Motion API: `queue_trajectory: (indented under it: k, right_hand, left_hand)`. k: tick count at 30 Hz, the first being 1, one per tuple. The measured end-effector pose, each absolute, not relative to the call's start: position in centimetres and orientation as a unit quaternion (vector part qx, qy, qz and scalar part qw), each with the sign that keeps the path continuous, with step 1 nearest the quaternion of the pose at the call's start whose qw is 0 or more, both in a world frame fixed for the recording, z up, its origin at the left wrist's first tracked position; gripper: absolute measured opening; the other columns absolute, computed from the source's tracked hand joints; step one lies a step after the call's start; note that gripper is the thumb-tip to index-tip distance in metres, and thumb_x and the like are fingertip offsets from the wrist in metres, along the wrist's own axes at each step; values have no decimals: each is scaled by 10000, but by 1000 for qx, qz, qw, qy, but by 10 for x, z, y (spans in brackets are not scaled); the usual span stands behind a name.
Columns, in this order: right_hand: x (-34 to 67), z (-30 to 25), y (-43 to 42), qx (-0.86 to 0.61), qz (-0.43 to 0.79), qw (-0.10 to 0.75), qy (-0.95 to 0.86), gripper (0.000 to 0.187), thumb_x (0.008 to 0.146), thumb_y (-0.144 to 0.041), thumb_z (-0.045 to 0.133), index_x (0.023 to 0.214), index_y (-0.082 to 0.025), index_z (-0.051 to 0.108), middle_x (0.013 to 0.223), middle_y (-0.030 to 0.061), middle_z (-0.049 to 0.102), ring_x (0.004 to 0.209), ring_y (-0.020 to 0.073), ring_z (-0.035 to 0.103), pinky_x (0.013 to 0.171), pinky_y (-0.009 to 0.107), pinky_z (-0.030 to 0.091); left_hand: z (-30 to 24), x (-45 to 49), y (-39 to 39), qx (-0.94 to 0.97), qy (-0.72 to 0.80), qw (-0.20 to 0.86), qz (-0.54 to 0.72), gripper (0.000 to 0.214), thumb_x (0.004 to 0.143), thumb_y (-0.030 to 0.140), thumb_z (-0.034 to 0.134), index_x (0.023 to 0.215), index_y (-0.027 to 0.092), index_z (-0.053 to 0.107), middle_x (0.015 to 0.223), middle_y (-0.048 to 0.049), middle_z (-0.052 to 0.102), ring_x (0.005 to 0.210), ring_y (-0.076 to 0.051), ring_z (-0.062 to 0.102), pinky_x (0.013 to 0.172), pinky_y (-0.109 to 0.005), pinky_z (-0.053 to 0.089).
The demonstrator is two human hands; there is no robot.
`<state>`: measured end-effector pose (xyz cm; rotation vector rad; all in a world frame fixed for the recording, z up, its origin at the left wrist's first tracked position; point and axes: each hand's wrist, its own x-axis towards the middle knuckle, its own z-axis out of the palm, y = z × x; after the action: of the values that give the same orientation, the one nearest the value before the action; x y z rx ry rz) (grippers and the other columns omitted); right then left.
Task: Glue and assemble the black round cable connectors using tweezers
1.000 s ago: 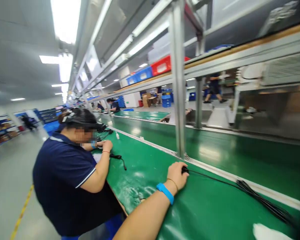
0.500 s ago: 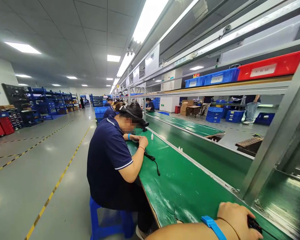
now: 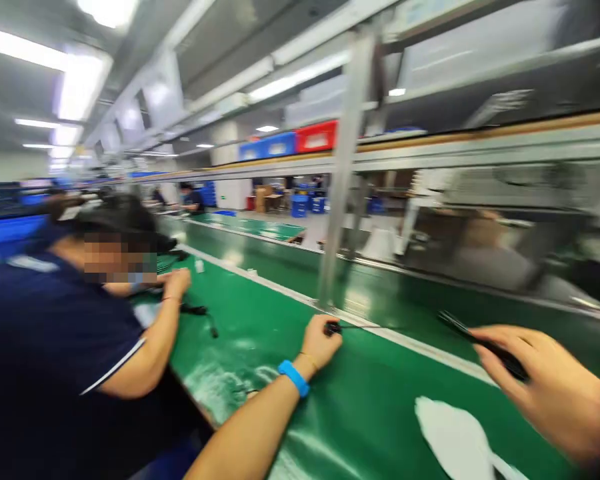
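Note:
My left hand [image 3: 321, 343], with a blue band on its wrist, is closed around the black end of a cable [image 3: 333, 327] above the green bench top. A thin dark cord runs from it to the right. At the right, my right hand [image 3: 545, 380] grips a long, slim black object [image 3: 503, 357] pointing up and left; motion blur hides its exact kind. On the bench below and left of this hand lies a white flat piece [image 3: 455, 437], also blurred.
A co-worker in a dark blue shirt [image 3: 55, 340] leans over the bench at the left, near a black cable [image 3: 197, 309] and a small white bottle [image 3: 199, 266]. A metal post [image 3: 341, 193] rises behind my left hand. Blue bins [image 3: 279, 144] and a red bin [image 3: 317, 137] stand on the shelf.
The view has swung right, so the co-worker now appears farther left. My right hand with the long black object and the white piece have come into view. My left hand still holds the cable end.

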<state>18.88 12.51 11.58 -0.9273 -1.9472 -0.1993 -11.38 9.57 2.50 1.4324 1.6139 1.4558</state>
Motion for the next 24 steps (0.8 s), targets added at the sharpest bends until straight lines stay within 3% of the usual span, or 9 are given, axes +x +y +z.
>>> queue_trajectory:
  k: [2, 4, 7, 10, 14, 17, 21, 24]
  right_hand:
    - [225, 118, 100, -429, -11, 404, -808, 307, 980, -430, 494, 1142, -223, 651, 1150, 142, 679, 1034, 264, 671, 935, 412, 512]
    - [252, 125, 77, -477, 12, 365, -799, 324, 971, -417, 469, 1176, -240, 646, 1140, 94, 705, 1039, 241, 679, 937, 375, 526]
    - [291, 132, 48, -503, 148, 267, -809, 341, 961, -400, 464, 1191, -230, 651, 1195, 80, 691, 1106, 243, 647, 979, 377, 499]
    - [327, 125, 22, -501, 239, 181, -812, 285, 940, -343, 489, 1123, -234, 678, 1146, 56, 703, 1069, 231, 647, 945, 348, 494]
    - [346, 102, 9, -520, 292, 98, -797, 190, 886, -260, 538, 965, -219, 706, 947, 41, 726, 867, 214, 668, 777, 295, 497]
    - [322, 89, 11, -521, 274, 115, -800, 175, 899, -243, 535, 956, -216, 698, 935, 42, 719, 858, 209, 660, 779, 294, 479]
    - [257, 73, 16, -460, 290, 220, -810, 161, 938, -285, 561, 1057, -235, 658, 1038, 34, 705, 942, 196, 653, 840, 291, 478]
    - [217, 50, 15, -408, 322, 300, -800, 196, 892, -235, 639, 1082, -215, 595, 988, 26, 692, 819, 160, 656, 734, 252, 506]
  left_hand:
    - [28, -103, 97, 546, 551, 332, 537, 291, 945, 330, 624, 1186, 166, 620, 1194, -85, 654, 995, -226, 661, 847, -430, 571]
    - [31, -90, 97, 554, 505, 396, 530, 268, 919, 300, 647, 1145, 158, 626, 1104, -66, 665, 895, -195, 651, 773, -369, 559]
    - [34, -72, 88, 553, 445, 482, 514, 316, 856, 220, 649, 1171, 200, 629, 1124, -42, 664, 825, -140, 603, 722, -259, 494]
    - [34, -52, 68, 559, 403, 555, 465, 350, 782, 169, 699, 1131, 193, 680, 1099, -48, 686, 789, -128, 584, 678, -232, 463]
    - [27, -23, 45, 557, 368, 630, 397, 398, 675, 120, 802, 1055, 169, 696, 963, -61, 729, 828, -164, 635, 738, -257, 479]
    - [20, -9, 36, 538, 356, 666, 374, 395, 665, 160, 838, 1005, 190, 638, 917, -60, 746, 843, -179, 668, 778, -290, 496]
    - [20, -3, 29, 526, 357, 682, 363, 422, 693, 233, 855, 1041, 185, 621, 963, -89, 757, 865, -178, 679, 816, -299, 493]
    - [25, -3, 28, 522, 362, 679, 369, 430, 734, 263, 834, 1115, 188, 649, 1045, -85, 725, 963, -204, 667, 903, -336, 486]
